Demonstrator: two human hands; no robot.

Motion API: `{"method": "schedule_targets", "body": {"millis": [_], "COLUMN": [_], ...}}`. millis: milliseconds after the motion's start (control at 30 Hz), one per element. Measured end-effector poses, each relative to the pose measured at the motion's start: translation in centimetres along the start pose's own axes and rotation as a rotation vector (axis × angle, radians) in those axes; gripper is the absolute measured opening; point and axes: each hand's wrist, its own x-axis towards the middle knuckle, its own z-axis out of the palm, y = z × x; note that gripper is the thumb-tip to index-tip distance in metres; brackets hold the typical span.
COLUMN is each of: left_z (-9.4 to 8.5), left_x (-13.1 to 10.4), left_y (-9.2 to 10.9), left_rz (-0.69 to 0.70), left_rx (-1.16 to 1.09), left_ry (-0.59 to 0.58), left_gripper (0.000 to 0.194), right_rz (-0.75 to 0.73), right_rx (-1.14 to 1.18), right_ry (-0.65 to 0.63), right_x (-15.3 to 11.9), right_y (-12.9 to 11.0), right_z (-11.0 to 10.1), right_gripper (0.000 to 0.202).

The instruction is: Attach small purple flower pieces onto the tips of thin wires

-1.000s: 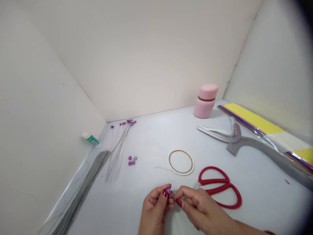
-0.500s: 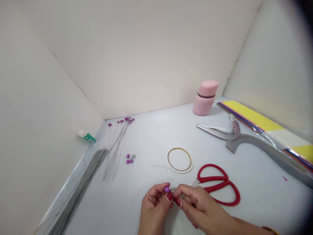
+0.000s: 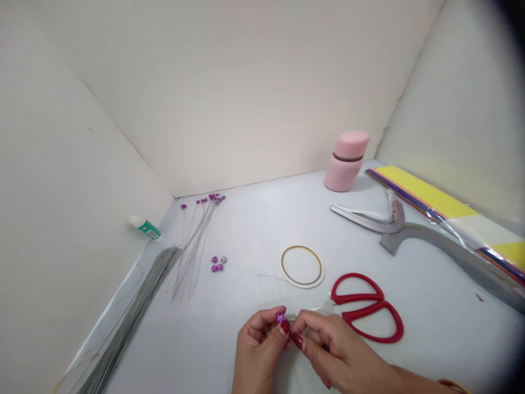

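Observation:
Between the thumb and fingers of my left hand [image 3: 261,347] is a small purple star [image 3: 280,317]. My right hand [image 3: 328,342] is pinched close beside it, its fingertips near the star; what they grip is too small to make out. Red-handled scissors [image 3: 383,301] lie by my right hand, their blades partly behind its fingers. Just beyond both hands rests a ring of tape [image 3: 302,284]. Several loose purple stars [image 3: 214,268] and a silver one [image 3: 223,259] sit to the left.
Thin wires tipped with purple stars [image 3: 200,235] lie at left beside a bundle of grey wires [image 3: 135,317]. A glue tube [image 3: 145,227] is by the left wall. Further right are a pink flask [image 3: 346,161], grey strips [image 3: 435,235] and coloured sheets [image 3: 435,194].
The view has shifted very slightly. Both hands stay together around the purple star, with a little more of the scissors' pivot showing.

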Motion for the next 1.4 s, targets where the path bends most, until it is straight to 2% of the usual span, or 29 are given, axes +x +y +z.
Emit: {"method": "schedule_targets", "body": {"millis": [367,567,967,1100,1200,1267,1300,1400], "left_z": [0.1,-0.1,-0.3,-0.9,-2.4,-3.8,-4.4,-5.8], "left_x": [-0.2,-0.1,-0.2,0.0,0.9,2.0,2.6,4.8], "left_y": [-0.1,-0.2,-0.1,0.9,3.2,5.0,5.8,7.3], "left_rz": [0.032,0.058,-0.022,0.153,0.386,0.623,0.689,0.760], "left_rx": [0.031,-0.017,-0.018,0.107,0.451,0.735,0.769,0.830], "left_ry": [-0.005,-0.073,-0.072,0.035,0.182,0.349,0.403,0.427], "left_gripper": [0.028,0.027,0.037,0.031,0.021,0.019,0.019,0.023], "right_rz": [0.022,0.031,0.060,0.071,0.087,0.090,0.086,0.079], "right_rx": [-0.075,-0.095,-0.008,0.004,0.003,-0.013,-0.024,-0.051], "right_ry": [0.023,0.051,0.056,0.065,0.043,0.026,0.028,0.061], "right_x": [0.0,0.2,0.0,0.2,0.3,0.3,0.3,0.3], "right_y": [-0.3,-0.6,-0.8,-0.5,-0.4,-0.4,-0.4,-0.2], "right_z": [0.0,0.0,-0.1,-0.2,-0.4,-0.5,-0.5,-0.3], "right_gripper": [0.024,0.023,0.023,0.027,0.028,0.028,0.027,0.027]}}
